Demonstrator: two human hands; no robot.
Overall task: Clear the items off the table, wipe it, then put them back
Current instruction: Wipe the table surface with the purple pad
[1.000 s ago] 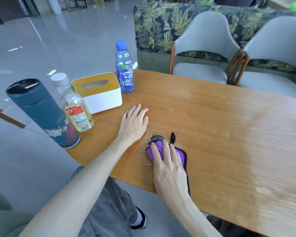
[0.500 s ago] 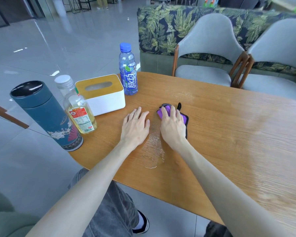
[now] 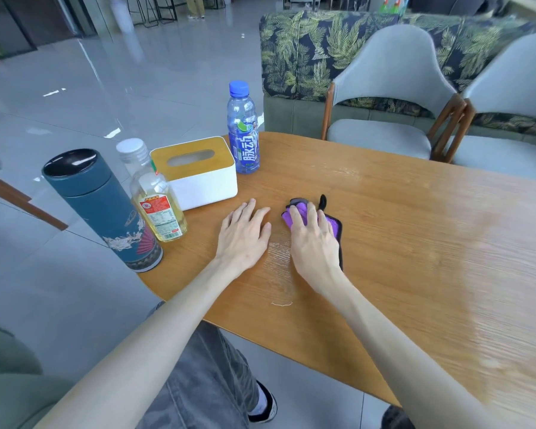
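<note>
The right hand (image 3: 313, 239) lies flat on the purple cloth (image 3: 333, 224), fingers straight, pressing it to the table (image 3: 399, 243). The left hand (image 3: 245, 233) rests open on the wood just beside it, holding nothing. A wet streak (image 3: 280, 264) shows between the wrists. At the left end stand the canister (image 3: 102, 209), oil bottle (image 3: 155, 196), tissue box (image 3: 198, 174) and drink bottle (image 3: 243, 131) (all upright).

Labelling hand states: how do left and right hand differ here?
The left hand lies flat on the bare table, holding nothing; the right hand presses the purple cloth. Left fingers are straight and spread; right fingers bend slightly over the cloth. Both are palm-down, side by side.
</note>
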